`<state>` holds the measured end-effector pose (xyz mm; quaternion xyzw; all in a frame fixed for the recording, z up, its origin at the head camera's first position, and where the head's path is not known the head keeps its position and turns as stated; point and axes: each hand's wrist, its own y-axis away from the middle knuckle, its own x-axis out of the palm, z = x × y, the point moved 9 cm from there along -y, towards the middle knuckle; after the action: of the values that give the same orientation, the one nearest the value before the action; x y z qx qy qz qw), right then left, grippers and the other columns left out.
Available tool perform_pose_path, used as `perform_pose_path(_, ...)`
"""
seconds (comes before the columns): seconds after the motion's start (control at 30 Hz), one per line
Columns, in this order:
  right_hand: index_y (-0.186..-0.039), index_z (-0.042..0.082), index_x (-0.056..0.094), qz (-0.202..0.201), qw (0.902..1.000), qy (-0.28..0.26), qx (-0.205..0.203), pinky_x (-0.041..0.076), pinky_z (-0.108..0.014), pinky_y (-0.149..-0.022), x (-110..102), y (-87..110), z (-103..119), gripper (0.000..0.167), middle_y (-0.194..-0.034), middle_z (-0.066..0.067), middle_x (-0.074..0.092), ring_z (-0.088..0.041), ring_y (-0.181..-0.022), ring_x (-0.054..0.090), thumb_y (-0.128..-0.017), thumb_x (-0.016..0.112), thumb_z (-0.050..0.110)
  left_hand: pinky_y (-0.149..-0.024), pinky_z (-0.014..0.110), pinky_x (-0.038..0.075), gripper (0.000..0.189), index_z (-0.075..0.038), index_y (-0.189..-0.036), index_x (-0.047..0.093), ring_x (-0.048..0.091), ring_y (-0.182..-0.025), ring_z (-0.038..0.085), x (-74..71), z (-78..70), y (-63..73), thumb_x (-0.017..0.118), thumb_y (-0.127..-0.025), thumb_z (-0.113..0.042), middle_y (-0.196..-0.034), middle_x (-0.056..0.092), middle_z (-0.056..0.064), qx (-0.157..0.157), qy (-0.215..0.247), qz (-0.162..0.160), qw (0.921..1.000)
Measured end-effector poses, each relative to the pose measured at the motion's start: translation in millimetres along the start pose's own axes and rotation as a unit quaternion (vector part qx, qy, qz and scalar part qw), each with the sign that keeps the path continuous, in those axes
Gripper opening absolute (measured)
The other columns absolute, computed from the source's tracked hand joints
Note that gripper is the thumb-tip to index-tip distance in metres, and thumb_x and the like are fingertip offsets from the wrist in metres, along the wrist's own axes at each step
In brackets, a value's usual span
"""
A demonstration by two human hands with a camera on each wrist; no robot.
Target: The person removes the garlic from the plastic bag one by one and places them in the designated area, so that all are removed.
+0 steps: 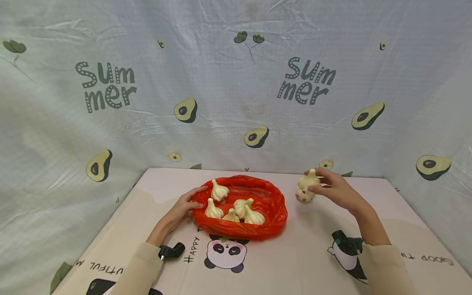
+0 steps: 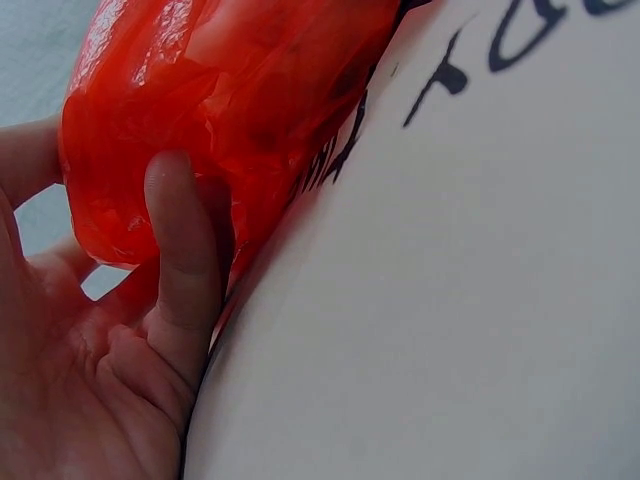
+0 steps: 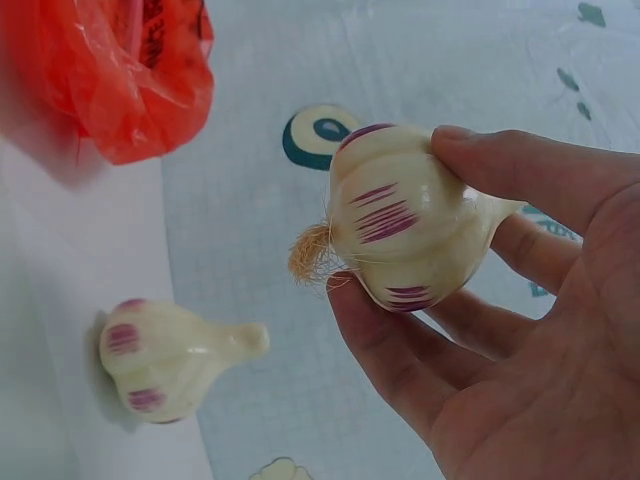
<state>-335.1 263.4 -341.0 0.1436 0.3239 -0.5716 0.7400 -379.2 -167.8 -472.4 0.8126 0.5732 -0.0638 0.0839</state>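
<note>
My right hand (image 1: 333, 190) holds a garlic bulb (image 3: 400, 215) between thumb and fingers. The bulb is cream with purple streaks, and its tuft of tan roots faces away from the palm. Close below it in the head view, another garlic bulb (image 1: 304, 196) rests on the table. At the left side of a red plastic bag (image 1: 274, 226), my left hand (image 1: 180, 209) rests with spread fingers. The left wrist view shows its thumb (image 2: 180, 250) straight against the bag's near side, with other fingers partly hidden behind. Several garlic bulbs (image 1: 219, 191) lie inside the bag, which is spread open like a bowl.
The pale table (image 1: 287, 266) carries panda drawings and lettering. Behind it and at both sides hangs a light curtain (image 1: 221, 82) printed with avocados and the word summer. A black wrist camera (image 1: 171, 250) sits on the left wrist and another (image 1: 346, 242) on the right.
</note>
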Motion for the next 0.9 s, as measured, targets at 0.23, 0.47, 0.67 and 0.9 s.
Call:
perform_pose_path(0.23,-0.148,0.005,0.051,-0.005,0.9998,0.003,0.017,0.055,-0.045,-0.102,-6,2.6,-13,0.055,-0.15,-0.02,0.053,-0.046,-0.137,0.052,-0.101,0.066,0.03,-0.113,0.055,0.048,0.07,-0.021,-0.157,0.043,0.033,-0.15,0.046,-1.7,0.9,0.6,0.059,-0.089,-0.015,-0.169,0.028,0.016,-0.003,-0.008,-0.002,1.0)
perform_pose_path(0.47,-0.147,0.004,0.051,-0.01,0.9998,0.003,0.018,0.051,-0.03,-0.095,-12,3.1,-21,0.054,-0.149,-0.02,0.054,-0.045,-0.135,0.054,-0.101,0.065,0.029,-0.114,0.055,0.047,0.07,-0.021,-0.158,0.043,0.032,-0.151,0.046,0.3,0.9,-1.3,0.059,-0.09,-0.015,-0.169,0.027,0.015,0.002,-0.003,0.002,1.0)
perform_pose_path(0.67,-0.147,0.003,0.052,-0.02,0.9997,-0.009,0.013,0.051,-0.021,-0.091,-17,3.4,-25,0.053,-0.146,-0.019,0.056,-0.041,-0.132,0.056,-0.101,0.065,0.027,-0.114,0.054,0.047,0.069,-0.02,-0.158,0.042,0.031,-0.151,0.046,0.3,-1.2,-2.5,0.058,-0.091,-0.014,-0.17,0.026,0.016,0.006,0.0,0.003,1.0)
perform_pose_path(0.9,-0.148,0.0,0.048,-0.026,0.9993,-0.01,0.027,0.05,-0.021,-0.093,-22,4.4,-39,0.056,-0.149,-0.025,0.051,-0.047,-0.134,0.053,-0.102,0.064,0.028,-0.114,0.054,0.047,0.069,-0.02,-0.158,0.042,0.031,-0.151,0.046,-0.1,0.4,-1.8,0.058,-0.091,-0.015,-0.17,0.026,0.016,0.004,-0.003,0.005,1.0)
